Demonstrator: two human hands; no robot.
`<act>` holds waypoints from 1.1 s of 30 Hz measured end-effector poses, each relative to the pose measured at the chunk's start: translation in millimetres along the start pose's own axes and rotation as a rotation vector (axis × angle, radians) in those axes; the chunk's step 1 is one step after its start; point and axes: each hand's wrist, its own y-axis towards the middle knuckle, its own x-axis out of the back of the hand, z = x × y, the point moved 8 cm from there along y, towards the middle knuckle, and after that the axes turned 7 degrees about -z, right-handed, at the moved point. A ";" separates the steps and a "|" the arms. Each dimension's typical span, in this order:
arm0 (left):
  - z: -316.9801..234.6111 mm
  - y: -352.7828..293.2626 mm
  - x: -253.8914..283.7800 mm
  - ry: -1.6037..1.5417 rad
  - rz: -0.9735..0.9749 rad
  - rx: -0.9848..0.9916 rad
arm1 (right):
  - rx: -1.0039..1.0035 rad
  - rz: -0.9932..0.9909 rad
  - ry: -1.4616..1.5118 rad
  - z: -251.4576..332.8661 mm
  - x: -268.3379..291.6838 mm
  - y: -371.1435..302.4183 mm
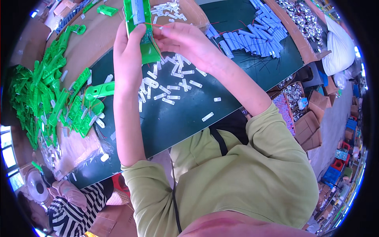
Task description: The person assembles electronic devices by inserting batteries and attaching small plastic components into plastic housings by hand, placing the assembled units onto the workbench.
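At the far edge of the table my left hand (128, 53) is closed round a green plastic housing (150, 54), its thumb pressed near the end of a blue cylindrical battery (137, 12) lying inside. A thin red wire (155, 25) runs from the battery end to my right hand (185, 39). The right fingers are pinched on that wire beside the housing; their tips are partly hidden. Below the hands, small white plastic strips (173, 87) with holes are scattered on the dark green tabletop (169, 124).
Green housings (47, 91) are heaped at the left. Many blue batteries (252, 41) with wires lie at the far right, beyond them shiny metal parts (302, 19). A cardboard sheet (92, 47) covers the far left. Another person in a striped top (75, 211) sits lower left.
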 end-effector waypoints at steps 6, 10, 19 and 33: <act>7.0 -0.5 -3.8 -0.016 -0.013 0.056 | -0.080 -0.026 0.079 -7.3 23.3 0.7; -2.8 -7.4 -12.1 0.069 0.072 0.048 | -0.065 -0.148 0.096 8.6 47.2 5.2; -0.4 -16.5 -30.4 0.211 0.154 -0.076 | 0.556 -0.182 -0.277 96.0 28.7 14.8; 1.6 -15.4 -26.8 0.524 0.034 -0.188 | 0.418 -0.275 -0.420 77.6 36.7 17.9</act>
